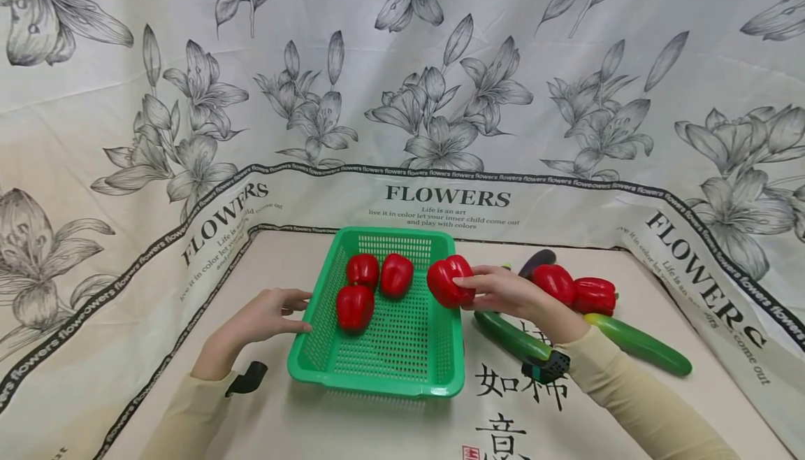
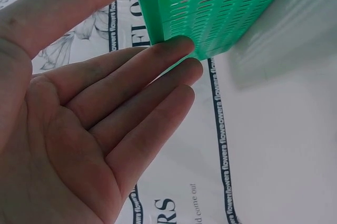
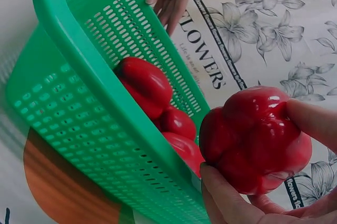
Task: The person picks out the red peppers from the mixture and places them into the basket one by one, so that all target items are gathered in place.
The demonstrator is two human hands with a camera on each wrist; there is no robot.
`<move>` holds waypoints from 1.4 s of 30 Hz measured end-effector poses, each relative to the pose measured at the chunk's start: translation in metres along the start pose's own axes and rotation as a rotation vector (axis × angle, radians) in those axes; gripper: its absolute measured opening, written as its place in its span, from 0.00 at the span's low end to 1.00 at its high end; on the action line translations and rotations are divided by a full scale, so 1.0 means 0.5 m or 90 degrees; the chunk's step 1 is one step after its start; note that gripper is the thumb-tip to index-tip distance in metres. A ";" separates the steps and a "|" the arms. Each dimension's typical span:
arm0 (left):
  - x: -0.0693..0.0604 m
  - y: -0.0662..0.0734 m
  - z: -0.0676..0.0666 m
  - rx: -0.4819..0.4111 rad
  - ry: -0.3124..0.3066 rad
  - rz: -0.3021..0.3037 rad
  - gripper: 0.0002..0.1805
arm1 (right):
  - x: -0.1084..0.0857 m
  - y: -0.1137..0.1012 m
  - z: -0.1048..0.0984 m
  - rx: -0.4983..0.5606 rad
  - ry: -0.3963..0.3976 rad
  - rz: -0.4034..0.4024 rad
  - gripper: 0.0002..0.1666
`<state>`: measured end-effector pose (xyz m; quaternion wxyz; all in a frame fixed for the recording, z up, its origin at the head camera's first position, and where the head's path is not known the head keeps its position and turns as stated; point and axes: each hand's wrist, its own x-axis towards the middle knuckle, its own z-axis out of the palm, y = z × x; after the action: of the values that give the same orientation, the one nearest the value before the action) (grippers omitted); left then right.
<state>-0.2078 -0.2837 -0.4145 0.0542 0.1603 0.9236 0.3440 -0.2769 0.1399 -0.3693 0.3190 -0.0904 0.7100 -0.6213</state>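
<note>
My right hand [image 1: 503,292] grips a red bell pepper [image 1: 451,281] between thumb and fingers, over the right rim of a green plastic basket [image 1: 376,384]. The right wrist view shows that pepper [image 3: 255,139] close up, beside the basket wall [image 3: 95,124]. Inside the basket lie three red bell peppers, one near the front [image 1: 355,308] and two behind it [image 1: 362,270] [image 1: 397,275]. My left hand [image 1: 270,317] is at the basket's left side, its thumb at the rim. In the left wrist view, its fingers [image 2: 142,134] are nearly straight, by the outer wall.
Right of the basket lie two more red peppers [image 1: 553,285] [image 1: 595,296], a dark eggplant [image 1: 537,262], a green cucumber-like vegetable [image 1: 512,336] and another with a yellowish end [image 1: 641,345]. A flower-printed cloth [image 1: 440,131] hangs behind. Black characters [image 1: 499,379] mark the table surface.
</note>
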 end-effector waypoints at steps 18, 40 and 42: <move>0.003 0.004 -0.001 0.009 -0.003 -0.006 0.34 | 0.054 -0.013 0.058 0.012 0.015 0.050 0.37; -0.003 0.008 -0.002 0.023 0.002 0.005 0.33 | 0.110 -0.017 0.113 0.065 -0.003 0.067 0.46; -0.003 0.008 -0.002 0.021 0.002 0.005 0.33 | 0.115 -0.017 0.116 0.059 -0.009 0.068 0.45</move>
<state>-0.2057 -0.2819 -0.4109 0.0485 0.1641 0.9286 0.3292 -0.2912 0.0600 -0.3823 0.3603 -0.0420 0.6819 -0.6351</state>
